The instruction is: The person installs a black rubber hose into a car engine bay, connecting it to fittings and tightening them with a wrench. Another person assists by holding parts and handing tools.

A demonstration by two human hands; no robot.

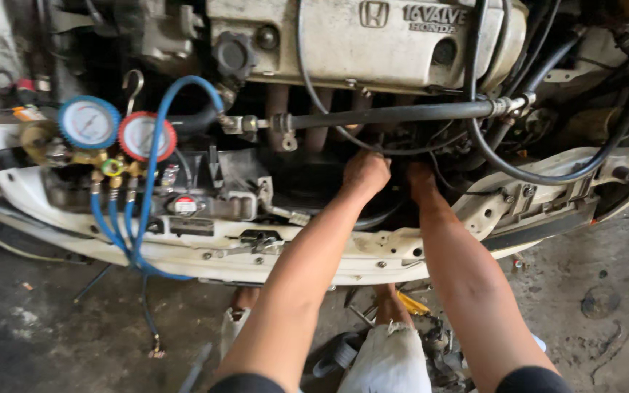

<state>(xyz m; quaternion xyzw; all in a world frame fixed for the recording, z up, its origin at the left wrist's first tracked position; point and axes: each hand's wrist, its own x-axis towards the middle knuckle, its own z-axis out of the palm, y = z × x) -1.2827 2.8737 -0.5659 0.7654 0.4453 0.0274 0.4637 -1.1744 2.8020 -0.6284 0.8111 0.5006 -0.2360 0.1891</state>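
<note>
Both our hands reach deep behind the front rail: left hand [365, 173] fisted, right hand [418, 179] fingers hidden; go by feel, clear of the hoses [394, 113].

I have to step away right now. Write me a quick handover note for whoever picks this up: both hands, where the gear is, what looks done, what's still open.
Left hand: reaching down into the engine bay below the black pipe, fingers curled; what its grip holds is hidden.
Right hand: beside it, deeper in the dark gap, fingers out of sight.
Gear: manifold gauge set, one blue and one red dial, hangs at the left with blue hoses looping over the white front panel. Loose tools lie on the floor by the feet.
Done: gauges already hooked up.
Left: whatever both hands work on low in the bay; it cannot be seen.
</note>
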